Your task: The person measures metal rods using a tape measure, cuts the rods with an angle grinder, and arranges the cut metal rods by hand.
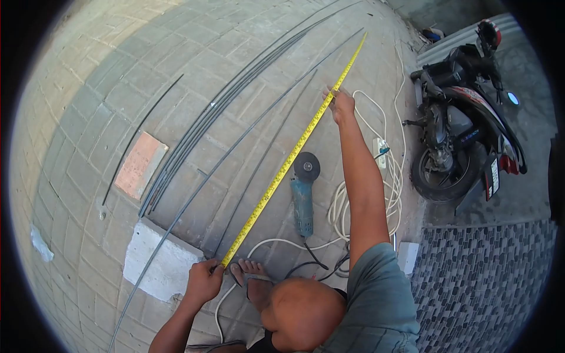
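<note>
A yellow tape measure (276,181) is stretched out in a long diagonal over the paving. Its near end is pinched in my left hand (205,283), close to my foot. Farther up, my right hand (341,107) grips the blade between thumb and fingers, and the tape runs on past it to the far side. A thin metal rod (265,159) lies left of the tape, with a longer rod (235,136) beyond it. Right of the tape lies an angle grinder (303,203) with a dark disc facing up.
Several steel rods (220,106) lie bunched on the left, near a reddish brick (141,165) and a white block (156,259). A pale cable (335,215) coils beside a power strip (379,153). A motorcycle (456,123) stands at the right.
</note>
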{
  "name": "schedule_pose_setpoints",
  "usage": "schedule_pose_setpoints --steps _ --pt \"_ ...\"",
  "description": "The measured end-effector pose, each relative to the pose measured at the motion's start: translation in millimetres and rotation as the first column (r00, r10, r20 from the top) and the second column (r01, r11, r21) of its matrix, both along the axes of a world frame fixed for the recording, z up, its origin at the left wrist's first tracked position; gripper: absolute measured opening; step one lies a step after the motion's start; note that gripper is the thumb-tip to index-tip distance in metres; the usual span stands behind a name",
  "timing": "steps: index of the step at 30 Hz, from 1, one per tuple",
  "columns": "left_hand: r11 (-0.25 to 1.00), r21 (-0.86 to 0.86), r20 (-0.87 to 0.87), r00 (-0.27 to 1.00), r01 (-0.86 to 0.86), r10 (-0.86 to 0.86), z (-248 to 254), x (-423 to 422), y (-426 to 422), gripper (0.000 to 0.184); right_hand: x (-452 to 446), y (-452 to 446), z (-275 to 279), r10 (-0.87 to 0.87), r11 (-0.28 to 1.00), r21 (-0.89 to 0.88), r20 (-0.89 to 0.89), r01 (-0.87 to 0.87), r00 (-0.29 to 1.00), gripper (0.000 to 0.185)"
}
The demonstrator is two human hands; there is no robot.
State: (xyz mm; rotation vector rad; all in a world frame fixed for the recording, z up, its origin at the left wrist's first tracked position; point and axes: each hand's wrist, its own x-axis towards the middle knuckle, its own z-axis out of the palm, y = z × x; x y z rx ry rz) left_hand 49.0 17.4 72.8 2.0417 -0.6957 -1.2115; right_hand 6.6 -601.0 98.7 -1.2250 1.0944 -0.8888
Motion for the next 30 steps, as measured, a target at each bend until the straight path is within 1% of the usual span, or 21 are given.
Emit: schedule_pose_setpoints --steps 2,3,5,8,14,17,19,24,26,30 --pt "1.0 0.016 -0.016 1.0 -0.002 0.002 1 2 -1 0.023 2 -1 -2 0.003 1.0 0.014 -0.053 -0.002 0.999 0.048" --pt "1.0 0.031 -0.015 1.0 0.005 -0.005 -2 3 0 0.023 2 -4 -4 0.004 1.0 0.014 -0.051 -0.003 0.999 0.048" --pt "0.999 0.05 -0.015 1.0 0.01 -0.009 -3 3 1 0.023 3 -9 -11 -0.005 1.0 0.026 -0.057 0.006 0.998 0.044" --pt "1.0 0.013 0.004 1.0 0.0 0.0 -3 4 -4 0.023 1 -24 -25 -0.007 0.999 0.053 -0.086 0.012 0.996 0.04" --pt "0.999 -0.022 -0.031 0.999 -0.038 0.037 1 0 -25 0.024 8 -37 -31 -0.091 0.993 0.076 -0.061 0.095 0.994 0.039" --pt "0.999 -0.015 -0.065 0.997 -0.043 0.042 4 0 -31 0.024 10 -47 -30 -0.073 0.995 0.054 -0.089 0.078 0.993 0.039" --pt "0.998 -0.033 -0.035 0.998 -0.057 0.056 5 -1 -33 0.024 12 -50 -29 -0.081 0.994 0.06 -0.095 0.087 0.992 0.039" --pt "0.999 -0.017 -0.045 0.998 -0.034 0.033 1 2 -31 0.023 13 -50 -36 -0.082 0.993 0.077 -0.131 0.092 0.988 0.038" --pt "1.0 -0.004 -0.042 0.999 -0.018 0.018 2 3 -30 0.023 14 -47 -42 -0.119 0.988 0.082 -0.1 0.127 0.988 0.036" --pt "0.999 0.02 -0.056 0.998 -0.039 0.04 6 9 -29 0.025 15 -46 -45 -0.098 0.992 0.067 -0.092 0.105 0.991 0.035"
